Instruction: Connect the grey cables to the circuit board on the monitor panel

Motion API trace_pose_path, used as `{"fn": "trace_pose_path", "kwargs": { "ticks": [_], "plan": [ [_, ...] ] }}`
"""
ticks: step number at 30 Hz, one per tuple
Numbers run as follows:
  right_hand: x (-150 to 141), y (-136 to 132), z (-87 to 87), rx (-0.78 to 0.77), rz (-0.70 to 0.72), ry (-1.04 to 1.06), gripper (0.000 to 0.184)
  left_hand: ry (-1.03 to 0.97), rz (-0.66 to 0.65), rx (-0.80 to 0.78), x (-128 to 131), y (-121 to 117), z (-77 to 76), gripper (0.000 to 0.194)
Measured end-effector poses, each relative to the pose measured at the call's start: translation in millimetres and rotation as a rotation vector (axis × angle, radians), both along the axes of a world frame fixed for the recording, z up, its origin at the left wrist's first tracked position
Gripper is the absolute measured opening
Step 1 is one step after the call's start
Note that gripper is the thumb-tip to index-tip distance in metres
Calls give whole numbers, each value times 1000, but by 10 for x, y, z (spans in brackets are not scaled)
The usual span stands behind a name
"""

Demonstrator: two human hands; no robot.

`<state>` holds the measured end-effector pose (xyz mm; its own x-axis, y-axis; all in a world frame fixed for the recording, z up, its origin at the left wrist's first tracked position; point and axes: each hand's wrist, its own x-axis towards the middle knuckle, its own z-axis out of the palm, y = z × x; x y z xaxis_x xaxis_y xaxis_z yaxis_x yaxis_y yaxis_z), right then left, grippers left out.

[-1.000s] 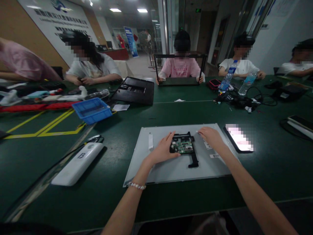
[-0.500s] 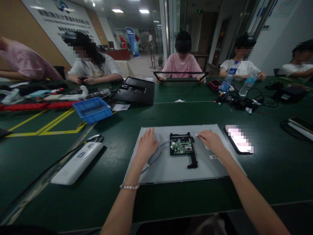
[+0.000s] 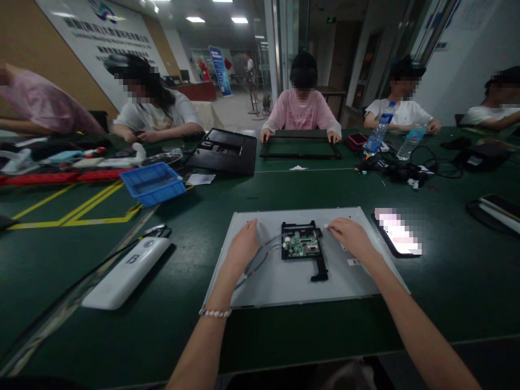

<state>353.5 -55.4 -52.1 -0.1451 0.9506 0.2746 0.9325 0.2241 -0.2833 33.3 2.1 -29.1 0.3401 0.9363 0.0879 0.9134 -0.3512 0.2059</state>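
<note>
A flat grey-white panel [image 3: 280, 284] lies on the green table in front of me. On its middle rests a black bracket [image 3: 320, 269] carrying a green circuit board [image 3: 303, 244]. Grey cables [image 3: 266, 253] run from the board toward my left wrist. My left hand [image 3: 242, 246] is over the panel's left part, its fingers drawn together; what they hold, if anything, is hidden. Right of the bracket, my right hand [image 3: 350, 238] is closed in a pinch at the panel, with a small white piece [image 3: 326, 226] showing at the fingertips.
A lit phone [image 3: 396, 233] lies right of the panel, a white power bank [image 3: 128, 273] to the left. Farther off are a blue basket [image 3: 154, 187], a black plastic cover [image 3: 221, 151], two bottles [image 3: 382, 127] and tangled cables. Opposite, a person's hands touch a black frame [image 3: 300, 156].
My left fingers have gone from stretched out to curled together. My right hand has barely shifted. Across the table, a person has laid the black frame down flat.
</note>
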Motion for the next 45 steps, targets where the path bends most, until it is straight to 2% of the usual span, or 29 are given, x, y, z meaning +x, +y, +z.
{"fn": "trace_pose_path", "kwargs": {
  "ticks": [6,11,13,15,18,21,26,31,37,45],
  "plan": [
    [8,13,-43,-1,6,4,21,21,13,3,-6,-14,3,57],
    [-10,12,-30,-7,1,5,21,-13,14,104,76,-36,-10,55],
    [-19,10,-24,1,-4,13,21,-71,-43,113,146,-58,-1,51],
    [-24,10,-27,13,-14,23,21,-148,-154,65,223,-103,23,53],
    [-24,19,-47,17,-46,35,21,-224,-324,-105,321,-206,67,69],
    [-35,47,-49,28,-83,50,22,-255,-385,-225,377,-294,72,84],
    [-179,150,104,62,-68,40,23,-295,-361,-231,418,-308,-14,92],
    [-531,334,258,33,33,-3,24,-323,-374,-192,434,-276,-103,92],
    [-865,463,220,-29,118,-59,23,-286,-343,-153,425,-274,-141,94],
    [-924,481,167,-69,127,-64,26,-281,-328,-160,430,-276,-126,97]
  ]
}}
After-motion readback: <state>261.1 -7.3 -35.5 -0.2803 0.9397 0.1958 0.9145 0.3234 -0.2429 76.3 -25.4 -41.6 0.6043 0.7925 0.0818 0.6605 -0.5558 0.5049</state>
